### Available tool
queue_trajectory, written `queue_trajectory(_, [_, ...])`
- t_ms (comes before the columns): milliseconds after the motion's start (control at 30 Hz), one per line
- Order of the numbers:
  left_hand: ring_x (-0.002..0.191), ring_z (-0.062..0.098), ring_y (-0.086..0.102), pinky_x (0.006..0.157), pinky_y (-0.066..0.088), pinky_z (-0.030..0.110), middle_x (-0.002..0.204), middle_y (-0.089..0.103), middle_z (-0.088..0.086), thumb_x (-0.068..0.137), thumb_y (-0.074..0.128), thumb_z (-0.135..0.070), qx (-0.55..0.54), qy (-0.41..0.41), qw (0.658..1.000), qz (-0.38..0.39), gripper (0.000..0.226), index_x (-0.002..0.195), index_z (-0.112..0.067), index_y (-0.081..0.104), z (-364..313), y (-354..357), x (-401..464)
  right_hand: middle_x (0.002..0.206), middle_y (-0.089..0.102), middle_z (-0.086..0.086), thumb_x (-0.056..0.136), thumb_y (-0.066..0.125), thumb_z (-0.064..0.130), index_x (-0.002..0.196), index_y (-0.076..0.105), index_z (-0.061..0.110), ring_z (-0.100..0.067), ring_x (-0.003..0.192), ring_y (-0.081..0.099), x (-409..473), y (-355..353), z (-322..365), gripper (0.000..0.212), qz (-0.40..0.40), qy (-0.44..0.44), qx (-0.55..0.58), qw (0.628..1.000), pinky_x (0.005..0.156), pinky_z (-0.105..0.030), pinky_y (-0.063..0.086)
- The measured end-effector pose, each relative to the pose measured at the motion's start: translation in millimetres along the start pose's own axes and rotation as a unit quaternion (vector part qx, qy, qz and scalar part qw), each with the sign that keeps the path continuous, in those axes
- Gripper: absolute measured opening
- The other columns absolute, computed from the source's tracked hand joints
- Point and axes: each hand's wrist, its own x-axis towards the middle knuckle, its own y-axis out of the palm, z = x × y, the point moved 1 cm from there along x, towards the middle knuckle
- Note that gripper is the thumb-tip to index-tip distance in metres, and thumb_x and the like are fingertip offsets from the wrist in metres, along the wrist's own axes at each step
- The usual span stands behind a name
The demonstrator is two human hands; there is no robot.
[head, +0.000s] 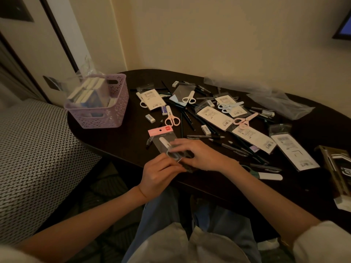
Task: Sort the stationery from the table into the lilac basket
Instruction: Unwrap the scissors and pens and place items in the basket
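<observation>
We work at a dark, round-ended table (117, 147) with a matte wood-grain top. Our left hand (161, 173) pinches the near end of a glossy clear packet (167, 145) with a pink card header; inside lies a pair of white plastic scissors. Our right hand (197, 154) curls over the packet's right edge, fingers gripping it, just above the table's near rim. The lilac basket (102, 112), perforated plastic with a floral cut-out pattern, stands at the table's left end, holding boxy packs in crinkled film. Spread across the middle: loose pink scissors (171, 118), white scissors (189, 97), small rectangular erasers (150, 118), slim dark pens (205, 137), and flat white backing cards (214, 116).
</observation>
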Motion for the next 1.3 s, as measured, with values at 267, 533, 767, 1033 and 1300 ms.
queue_trajectory(267, [0.085,0.014,0.059,0.08,0.042,0.015,0.09,0.07,0.006,0.091,0.065,-0.016,0.028,-0.005,0.999,0.024,0.014,0.09,-0.008,0.076,4,-10,-10,0.139,0.051,0.008,0.089,0.065,0.027,0.127,0.06,0.027,-0.009,0.127,0.045,5,11,1,0.039,-0.016,0.003,-0.067,0.998,0.101,-0.038,0.044])
queue_trajectory(533, [0.088,0.015,0.061,0.075,0.05,0.022,0.101,0.069,0.006,0.089,0.068,-0.017,0.038,-0.025,0.997,0.065,0.011,0.093,-0.009,0.074,6,-15,-23,0.142,0.05,0.007,0.083,0.072,0.019,0.131,0.057,0.025,-0.003,0.132,0.042,-12,7,-10,0.051,-0.016,0.023,0.071,0.997,0.113,-0.032,0.035])
queue_trajectory(767, [0.089,0.018,0.063,0.073,0.054,0.031,0.106,0.064,0.008,0.086,0.072,-0.018,0.051,-0.06,0.994,0.08,0.013,0.093,-0.007,0.071,4,-20,-25,0.133,0.049,0.014,0.079,0.062,0.01,0.122,0.062,0.028,0.001,0.127,0.038,-33,9,-12,0.047,0.006,0.015,0.009,1.0,0.109,-0.033,0.037])
queue_trajectory(1033, [0.088,0.007,0.059,0.076,0.053,0.029,0.095,0.065,-0.002,0.092,0.059,-0.03,-0.004,-0.177,0.978,0.111,0.02,0.099,-0.013,0.065,5,-25,-23,0.111,0.05,0.012,0.083,0.068,0.043,0.105,0.069,0.028,-0.002,0.105,0.046,-28,26,-8,0.026,-0.044,-0.01,-0.014,0.999,0.089,-0.03,0.047])
queue_trajectory(1300, [0.088,-0.002,0.053,0.082,0.043,0.018,0.091,0.063,-0.007,0.088,0.056,-0.035,0.025,-0.247,0.966,0.07,0.022,0.098,-0.017,0.063,10,-25,-19,0.1,0.062,0.008,0.086,0.068,0.027,0.092,0.071,0.021,-0.003,0.097,0.055,-24,32,-12,0.009,-0.111,0.04,0.066,0.991,0.089,-0.032,0.049])
